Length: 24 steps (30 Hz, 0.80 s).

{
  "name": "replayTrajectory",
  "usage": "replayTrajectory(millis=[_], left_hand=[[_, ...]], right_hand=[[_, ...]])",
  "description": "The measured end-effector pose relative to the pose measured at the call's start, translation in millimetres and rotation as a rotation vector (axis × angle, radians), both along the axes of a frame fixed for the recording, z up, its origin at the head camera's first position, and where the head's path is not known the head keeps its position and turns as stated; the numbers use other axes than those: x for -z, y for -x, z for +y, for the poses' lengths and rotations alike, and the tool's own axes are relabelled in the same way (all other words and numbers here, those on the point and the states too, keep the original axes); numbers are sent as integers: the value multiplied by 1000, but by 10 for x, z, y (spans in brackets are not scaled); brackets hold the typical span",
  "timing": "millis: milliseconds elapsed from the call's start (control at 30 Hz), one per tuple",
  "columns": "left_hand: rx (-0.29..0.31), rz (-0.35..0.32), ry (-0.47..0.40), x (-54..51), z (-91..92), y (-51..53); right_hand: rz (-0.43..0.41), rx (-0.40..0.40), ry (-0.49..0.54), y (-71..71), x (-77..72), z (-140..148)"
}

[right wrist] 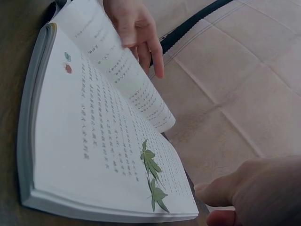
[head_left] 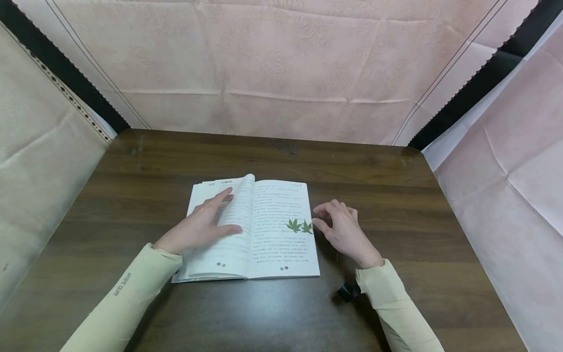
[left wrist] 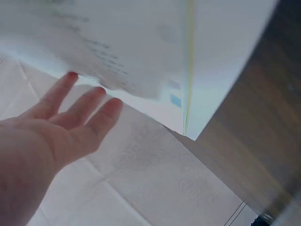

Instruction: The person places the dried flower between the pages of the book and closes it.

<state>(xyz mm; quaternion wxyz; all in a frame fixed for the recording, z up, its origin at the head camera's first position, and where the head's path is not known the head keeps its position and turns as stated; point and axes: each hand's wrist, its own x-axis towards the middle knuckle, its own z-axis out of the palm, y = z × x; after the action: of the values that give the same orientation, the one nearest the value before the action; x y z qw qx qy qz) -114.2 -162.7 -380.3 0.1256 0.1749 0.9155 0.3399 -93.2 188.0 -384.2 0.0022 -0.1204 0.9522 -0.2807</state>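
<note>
An open book (head_left: 278, 254) with printed text lies on the wooden table. Two green leaves (head_left: 301, 226), pointed and star-shaped, lie on its right page near the outer edge; the right wrist view shows the same leaves (right wrist: 151, 162) close up. My left hand (head_left: 200, 225) is spread over the left page, fingers and thumb extended. In the right wrist view that page (right wrist: 113, 61) stands curved up beside the left hand (right wrist: 136, 30). Just beyond the book's right edge is my right hand (head_left: 343, 227), fingers loosely bent with a gap between thumb and forefinger, nothing seen between them.
The brown wooden table (head_left: 246, 313) extends around the book. Pale patterned cloth (head_left: 272, 63) hangs behind it and on both sides, with black strips (head_left: 475, 88) at the corners. A small black object (head_left: 348, 292) sits by the right sleeve cuff.
</note>
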Motion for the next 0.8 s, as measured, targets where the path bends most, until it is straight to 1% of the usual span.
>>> replayTrajectory(millis=[67,167,267,300,400,500,567,667,733,800], left_hand=[[21,-15,-24,-5,-5,-11],[46,-57,-54,-19,-13,-29],[87,-66,-73,-34,-27,-37],[103,-62,-80,-38,-31,-36],[164,-7,-107,-42,-35,-23],[186,51,-131,-43,-33,-1],[160,69,-141,-52,-35,3],[83,75,-117,-60,-38,13],[16,42,-66,-57,-42,12],[-29,-5,-13,-38,-46,12]], right_hand=[[1,2,2,1,0,1],[5,6,3,6,4,7],[12,9,0,9,7,19],[15,11,-2,11,9,26],[23,13,-3,4,15,48],[24,17,-1,-3,20,60],[22,16,1,-8,15,61],[16,21,-2,-15,7,59],[15,24,-2,-21,2,58],[13,26,-3,-28,-2,60]])
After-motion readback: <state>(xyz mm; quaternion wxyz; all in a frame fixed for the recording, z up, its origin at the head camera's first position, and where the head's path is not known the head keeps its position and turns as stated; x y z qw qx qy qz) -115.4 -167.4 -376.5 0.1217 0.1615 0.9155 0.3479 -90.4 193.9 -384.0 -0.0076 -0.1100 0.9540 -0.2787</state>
